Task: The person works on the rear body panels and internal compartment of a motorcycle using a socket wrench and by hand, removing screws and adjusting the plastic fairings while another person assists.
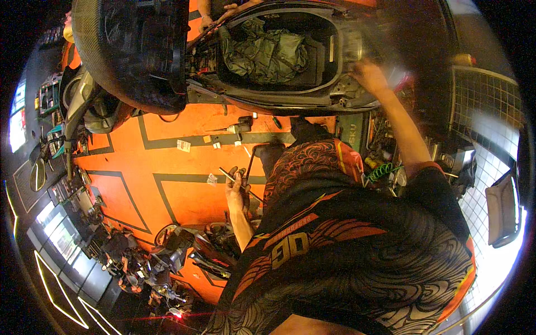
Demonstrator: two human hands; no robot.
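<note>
A scooter's underseat compartment [324, 67] lies uncovered ahead of me, with a crumpled dark green sheet [268, 53] inside it. My right hand [368, 77] reaches to the scooter's tail, just right of the compartment; motion smears its fingers, so any grip is unclear. Lower and to the left, my left hand [237, 187] is closed round a slim metal rod [225, 174], held over the orange floor beside my body. The rod's lower part is hidden by the fingers. The raised black seat [137, 50] stands left of the compartment.
Another person's hands [218, 15] rest at the scooter's far side. Small parts, a green-handled tool [277, 122] and paper scraps [183, 146] lie on the orange floor [206, 204]. A green coiled hose [382, 172] hangs at right. Other motorbikes [206, 254] stand lower left.
</note>
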